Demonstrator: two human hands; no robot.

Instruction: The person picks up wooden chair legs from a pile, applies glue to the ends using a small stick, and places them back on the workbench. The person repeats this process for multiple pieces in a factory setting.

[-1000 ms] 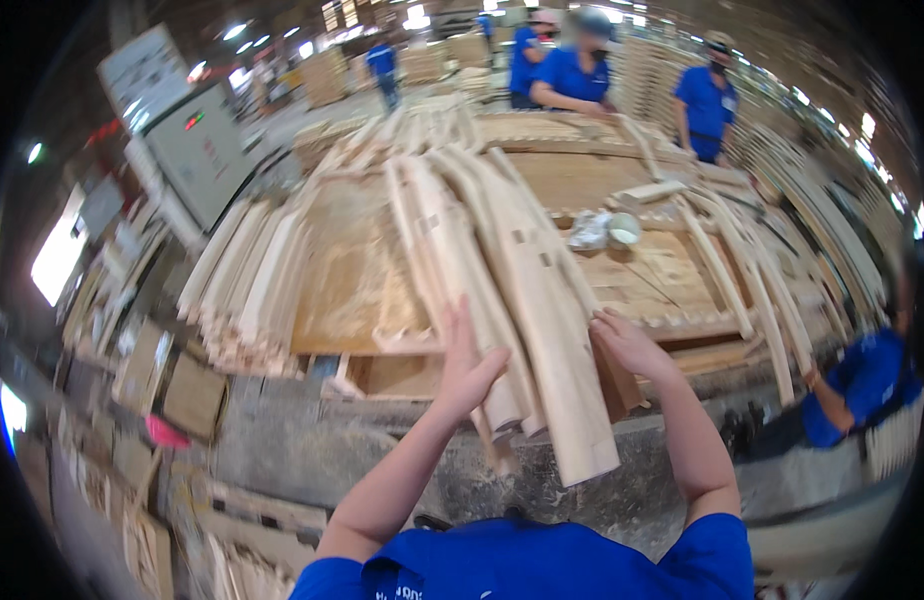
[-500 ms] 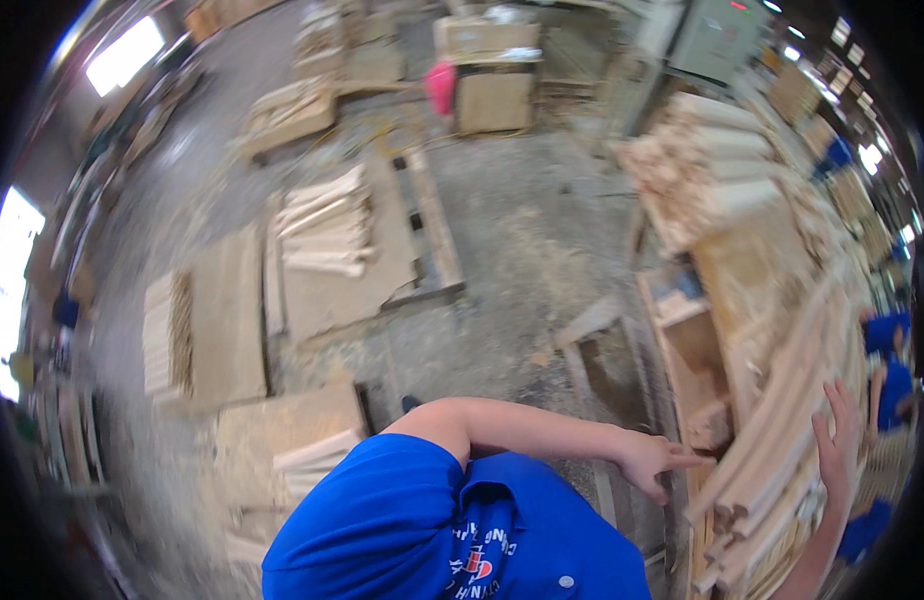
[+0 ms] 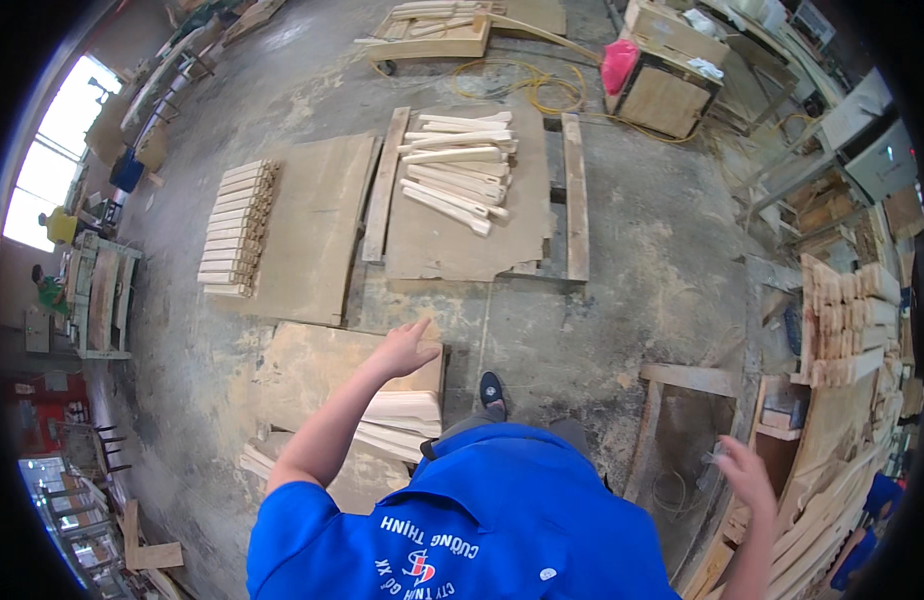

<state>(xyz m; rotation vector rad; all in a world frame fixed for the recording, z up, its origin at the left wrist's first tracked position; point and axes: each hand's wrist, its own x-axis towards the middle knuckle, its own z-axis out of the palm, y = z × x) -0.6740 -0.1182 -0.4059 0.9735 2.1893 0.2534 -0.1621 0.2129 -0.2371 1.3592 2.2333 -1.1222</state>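
My left hand [image 3: 404,350] is held out with its fingers stretched and nothing in it, above a low board-topped stack [image 3: 317,350]. Just below it on that stack lies a bundle of pale wooden pieces [image 3: 402,408]. To the right, my right hand [image 3: 747,475] hangs with its fingers apart and no wood in them. It is beside a workbench [image 3: 757,400] heaped with long curved wooden strips [image 3: 822,530]. Farther off, shaped wooden pieces [image 3: 457,165] lie loosely on a brown sheet [image 3: 462,250] over a pallet.
A neat pile of wooden pieces [image 3: 237,235] sits on another board [image 3: 317,225] at the left. An empty wooden frame [image 3: 687,378] stands beside the workbench. Beyond are a low cart [image 3: 432,45], a yellow hose [image 3: 532,85] and a wooden box [image 3: 667,95] with a pink bag [image 3: 618,66].
My view has swung left, away from the workbench. My left hand has left the bench edge and now reaches over the low stack. My right hand has come away from the curved strips.
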